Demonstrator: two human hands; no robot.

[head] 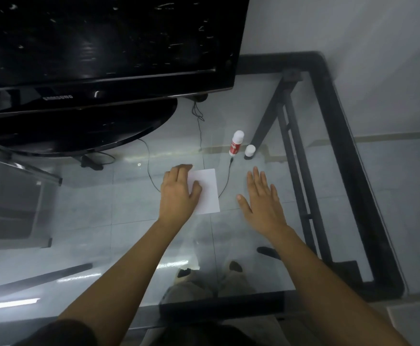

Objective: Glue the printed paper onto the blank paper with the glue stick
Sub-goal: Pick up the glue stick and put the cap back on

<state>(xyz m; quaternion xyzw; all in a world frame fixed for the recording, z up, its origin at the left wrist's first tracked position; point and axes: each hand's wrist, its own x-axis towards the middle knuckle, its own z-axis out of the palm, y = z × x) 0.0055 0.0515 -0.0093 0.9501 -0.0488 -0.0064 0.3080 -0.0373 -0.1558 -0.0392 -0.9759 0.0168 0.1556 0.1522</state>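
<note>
A white sheet of paper (207, 191) lies flat on the glass table (254, 233); its upper face shows no print. My left hand (179, 193) rests flat on the sheet's left part, fingers together, pressing down. My right hand (261, 201) hovers flat and open to the right of the sheet, apart from it, holding nothing. Behind the sheet stands the red-and-white glue stick (236, 143), upright. Its white cap (250, 150) sits beside it on the right. A second sheet cannot be told apart from the first.
A black monitor (99, 46) on its oval stand (79, 128) fills the back left. A thin black cable (225, 181) runs past the sheet's right edge. The table's black frame (348, 146) borders the right side. My feet show through the glass.
</note>
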